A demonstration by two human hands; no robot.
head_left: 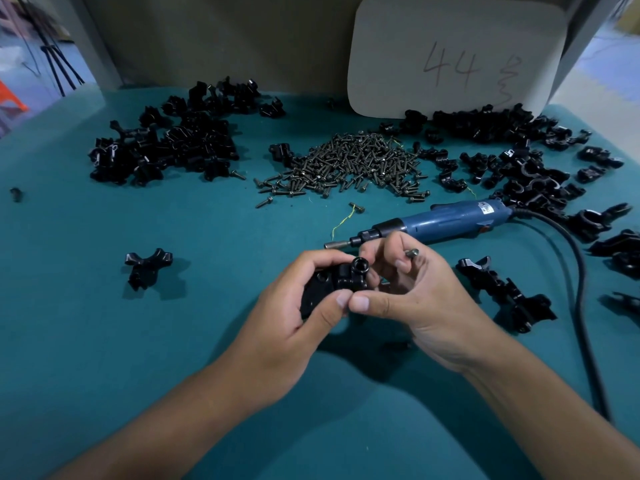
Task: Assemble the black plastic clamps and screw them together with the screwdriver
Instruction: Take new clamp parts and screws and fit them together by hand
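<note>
One black clamp [334,284], held above the teal counter [207,323] in the curled fingers of the left hand [294,327]. One screw [412,252], pinched in the right hand [415,299]. Blue screwdriver [440,221] laid just behind; screw pile [346,164] beyond.

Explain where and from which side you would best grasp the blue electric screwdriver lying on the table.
Probably grip the blue electric screwdriver round its thick blue barrel, coming from above: it lies flat, bit pointing left, cord trailing right, its thin black nose just behind the right hand.
</note>
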